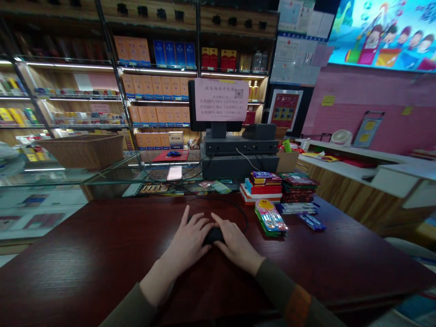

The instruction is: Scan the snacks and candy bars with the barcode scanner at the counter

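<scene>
Both hands are low over the dark red-brown tabletop, with a small black object between them. A black cord seems to run from it to the right, but its kind cannot be made out. My left hand covers its left part, fingers spread and thumb along the near side. My right hand holds its right end between thumb and fingers. To the right of my right hand lie bright blister-type packets with a yellow smiling face.
Stacked boxes and dark packs stand at the back right, near blue-white packets. Behind are a glass counter, a monitor with a paper notice, and a wicker basket. Shelves of boxed goods line the wall.
</scene>
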Tool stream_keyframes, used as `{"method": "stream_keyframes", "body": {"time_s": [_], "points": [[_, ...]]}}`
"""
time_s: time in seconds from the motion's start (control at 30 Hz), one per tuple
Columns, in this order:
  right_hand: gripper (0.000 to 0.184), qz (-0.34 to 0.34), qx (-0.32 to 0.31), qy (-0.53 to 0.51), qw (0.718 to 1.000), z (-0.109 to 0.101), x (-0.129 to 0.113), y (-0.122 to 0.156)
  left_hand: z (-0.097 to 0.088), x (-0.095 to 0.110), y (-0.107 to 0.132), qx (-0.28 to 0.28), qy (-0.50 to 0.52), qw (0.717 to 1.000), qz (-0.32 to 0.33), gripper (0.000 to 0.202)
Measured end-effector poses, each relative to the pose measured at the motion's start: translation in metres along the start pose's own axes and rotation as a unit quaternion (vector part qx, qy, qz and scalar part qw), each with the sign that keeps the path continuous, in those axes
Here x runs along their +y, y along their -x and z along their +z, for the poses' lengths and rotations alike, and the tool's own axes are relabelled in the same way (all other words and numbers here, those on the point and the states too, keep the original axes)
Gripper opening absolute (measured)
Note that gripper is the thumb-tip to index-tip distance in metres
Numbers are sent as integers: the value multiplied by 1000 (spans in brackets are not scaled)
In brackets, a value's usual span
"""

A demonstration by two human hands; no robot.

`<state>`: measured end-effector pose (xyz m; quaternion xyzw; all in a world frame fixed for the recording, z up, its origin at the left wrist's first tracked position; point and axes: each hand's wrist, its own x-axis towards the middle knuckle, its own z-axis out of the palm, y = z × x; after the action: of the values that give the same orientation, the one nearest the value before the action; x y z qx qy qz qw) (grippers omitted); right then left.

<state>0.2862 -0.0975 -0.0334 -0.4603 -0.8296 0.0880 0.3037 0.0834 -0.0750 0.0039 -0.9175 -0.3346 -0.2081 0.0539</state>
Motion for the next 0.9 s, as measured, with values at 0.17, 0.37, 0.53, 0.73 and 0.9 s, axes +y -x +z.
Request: {"method": "stream_keyframes", "body": {"time_s": [0.17, 0.37, 0.53, 0.73, 0.9], "points": [[82, -26, 8, 23, 999, 1, -4, -1, 13, 11, -10, -10, -100, 995, -20, 41], [72, -79, 50, 50, 994, -4, -6, -2, 5, 13, -10, 0, -128, 991, -33, 31], [64, -96, 160, 107, 977, -12, -6, -2, -10, -1, 1, 43, -130, 988, -79, 16], [56, -85, 203, 123, 968, -18, 2, 3, -38, -41, 27, 41, -207, 970, -117, 22], [51, -54, 186, 116, 974, -20, 15, 8, -59, -95, 81, 25, -295, 948, -120, 36]]}}
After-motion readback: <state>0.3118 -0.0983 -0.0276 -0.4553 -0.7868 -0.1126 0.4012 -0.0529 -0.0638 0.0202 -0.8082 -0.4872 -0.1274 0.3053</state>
